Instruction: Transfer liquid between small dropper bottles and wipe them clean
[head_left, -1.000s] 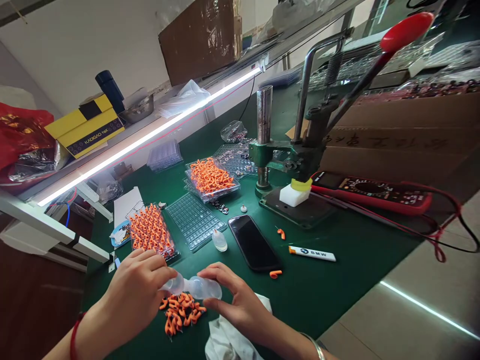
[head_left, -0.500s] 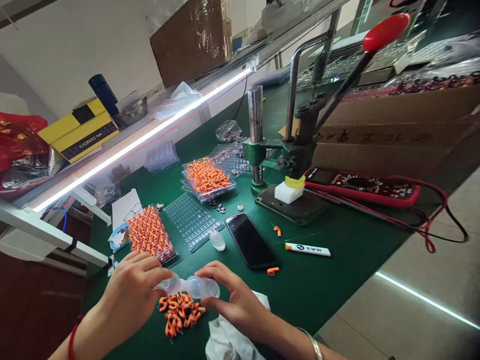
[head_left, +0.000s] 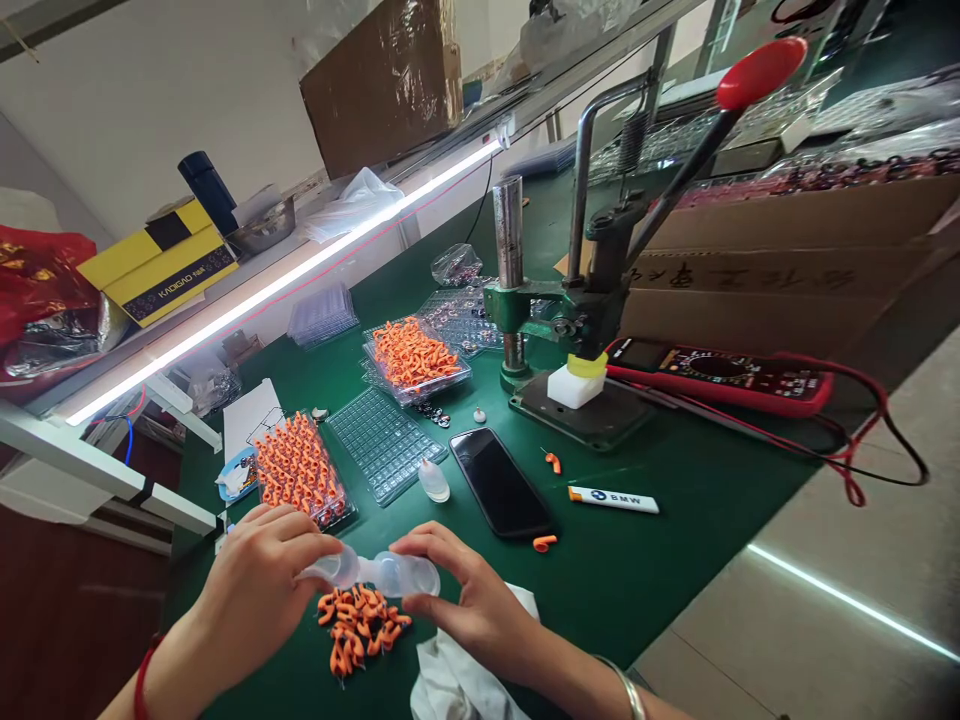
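Lower left of the frame: left hand, fingers curled, grasping the narrow end of a clear soft plastic squeeze bottle lying level above the green mat. Right hand, lower centre, pinches the bottle's wider end between thumb and fingertips. Bottle is held between the 2 hands, directly over a loose heap of small orange hook-shaped plastic parts.

Beneath the right wrist: crumpled white cloth, bottom centre.

Above the left hand: clear blister tray filled with upright orange parts. Just right of it: empty clear grid tray. Further up, centre: second clear tray heaped with orange parts.

Centre: small clear dropper bottle, standing beside a black smartphone lying face up. Right of the phone: white lighter with orange end; 2 stray orange parts near it.

Upper centre to upper right: green hand-lever press with red knob, white block on its base plate. Right of it: red multimeter with red and black leads, brown cardboard box behind.

Upper left, on the shelf: yellow and black box.
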